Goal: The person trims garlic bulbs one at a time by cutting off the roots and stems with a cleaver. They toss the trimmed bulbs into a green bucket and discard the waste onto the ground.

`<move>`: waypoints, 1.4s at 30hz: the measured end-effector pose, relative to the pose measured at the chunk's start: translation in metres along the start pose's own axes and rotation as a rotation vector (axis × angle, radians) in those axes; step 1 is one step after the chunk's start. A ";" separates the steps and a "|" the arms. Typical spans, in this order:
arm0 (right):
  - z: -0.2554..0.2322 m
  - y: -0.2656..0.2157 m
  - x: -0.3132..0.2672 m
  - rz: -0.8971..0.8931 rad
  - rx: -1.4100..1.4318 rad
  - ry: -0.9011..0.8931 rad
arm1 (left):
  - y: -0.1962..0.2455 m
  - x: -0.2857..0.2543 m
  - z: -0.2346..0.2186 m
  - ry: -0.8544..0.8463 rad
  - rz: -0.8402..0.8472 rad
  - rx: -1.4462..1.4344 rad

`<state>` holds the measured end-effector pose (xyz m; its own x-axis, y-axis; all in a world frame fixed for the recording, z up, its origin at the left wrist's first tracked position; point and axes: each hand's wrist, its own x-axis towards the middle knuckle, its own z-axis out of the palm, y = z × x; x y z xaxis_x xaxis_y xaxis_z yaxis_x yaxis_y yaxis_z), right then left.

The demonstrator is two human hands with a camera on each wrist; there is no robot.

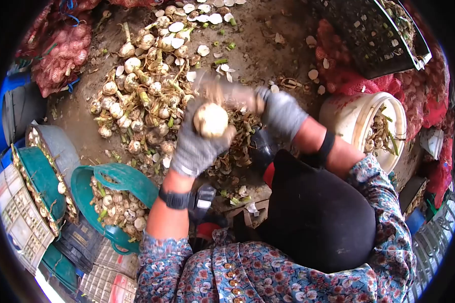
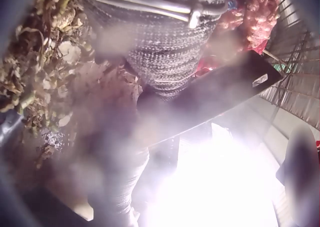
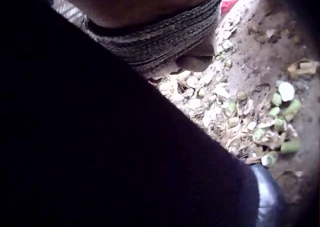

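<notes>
In the head view the left hand (image 1: 199, 141), in a grey knit glove, grips a pale, round bulb (image 1: 211, 120) with its fingers and thumb around it. Just beyond the bulb is the gloved right hand (image 1: 268, 106), its fingers blurred by motion, so what they hold cannot be made out. A heap of bulbs with stems (image 1: 141, 96) lies on the ground left of the hands. The left wrist view has the left glove (image 2: 165, 47) at the top; the right wrist view catches only part of the right glove (image 3: 160, 42).
A green tub (image 1: 78, 189) of bulbs stands at the left. On the right are a white bucket (image 1: 338, 115) with trimmings, a black crate (image 1: 374, 55) and red net sacks (image 1: 333, 50). Cut pieces (image 3: 205, 104) litter the ground. The person's knee in black (image 1: 318, 217) is below the hands.
</notes>
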<state>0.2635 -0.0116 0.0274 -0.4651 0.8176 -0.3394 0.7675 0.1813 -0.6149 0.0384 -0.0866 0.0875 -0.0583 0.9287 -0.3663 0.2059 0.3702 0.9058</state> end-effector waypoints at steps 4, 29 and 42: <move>0.003 0.026 0.012 0.153 -0.104 0.031 | 0.014 -0.013 -0.005 -0.065 0.232 0.012; -0.005 0.006 0.000 0.138 -0.155 -0.034 | -0.087 0.099 -0.047 -0.366 0.386 1.744; -0.017 -0.026 -0.006 -0.196 0.001 -0.162 | -0.097 0.067 -0.051 -0.332 -0.139 -0.255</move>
<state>0.2535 -0.0116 0.0579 -0.6698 0.6684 -0.3234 0.6554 0.3275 -0.6806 -0.0356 -0.0591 -0.0137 0.2571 0.8276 -0.4990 -0.0322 0.5235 0.8514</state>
